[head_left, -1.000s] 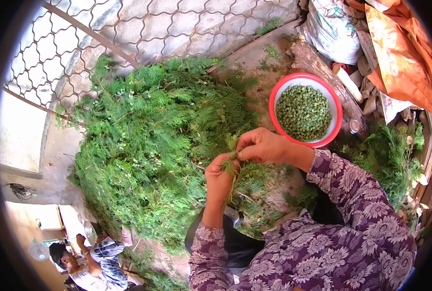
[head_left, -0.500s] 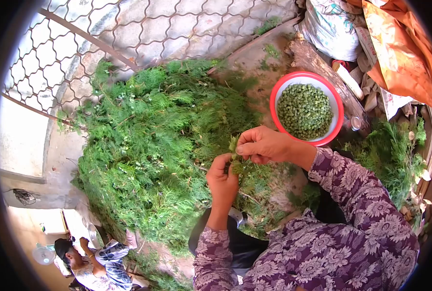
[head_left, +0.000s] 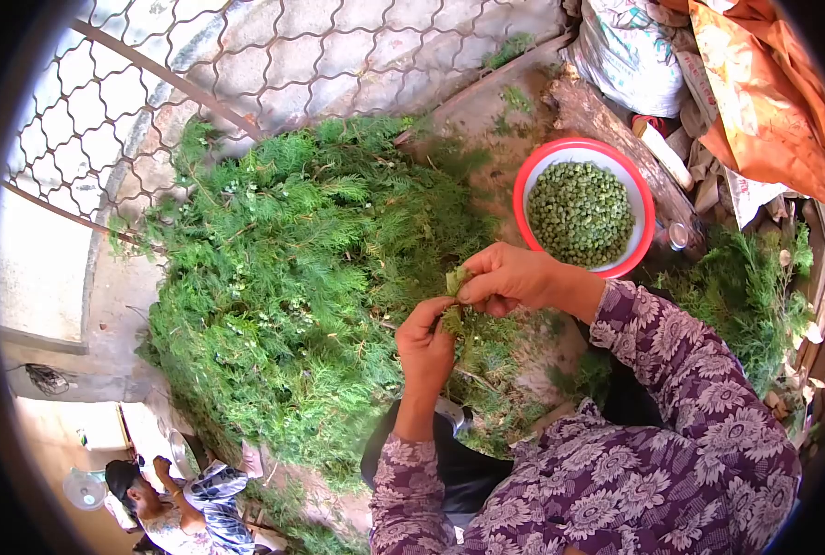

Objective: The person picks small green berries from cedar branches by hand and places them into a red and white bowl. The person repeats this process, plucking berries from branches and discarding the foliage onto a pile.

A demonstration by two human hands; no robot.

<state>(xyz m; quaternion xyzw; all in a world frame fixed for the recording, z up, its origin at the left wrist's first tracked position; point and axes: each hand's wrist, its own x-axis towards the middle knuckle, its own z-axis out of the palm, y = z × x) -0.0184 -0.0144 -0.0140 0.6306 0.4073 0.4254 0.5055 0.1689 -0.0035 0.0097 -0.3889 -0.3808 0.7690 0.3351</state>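
My left hand [head_left: 424,344] is closed in a pinch around a small green conifer sprig [head_left: 452,320]. Right beside it, my right hand [head_left: 512,279] pinches the upper part of the same sprig, thumb against forefinger. The fingers hide most of what lies between them. Beneath and to the left of both hands spreads a wide heap of cut conifer branches [head_left: 283,277], with pale green cones among the leaves. Just beyond my right hand stands a white basin with a red rim [head_left: 521,199], holding many small green cones [head_left: 581,213].
A wavy wire mesh [head_left: 292,55] borders the far left. Behind the basin lie a rough log [head_left: 597,102], a white sack [head_left: 630,55] and an orange sheet [head_left: 764,102]. More branches [head_left: 745,296] are at my right. Another person [head_left: 176,504] sits at lower left.
Both hands stay over the branch heap and shift only slightly; the right fingers have moved a little to the right. The basin has not moved.
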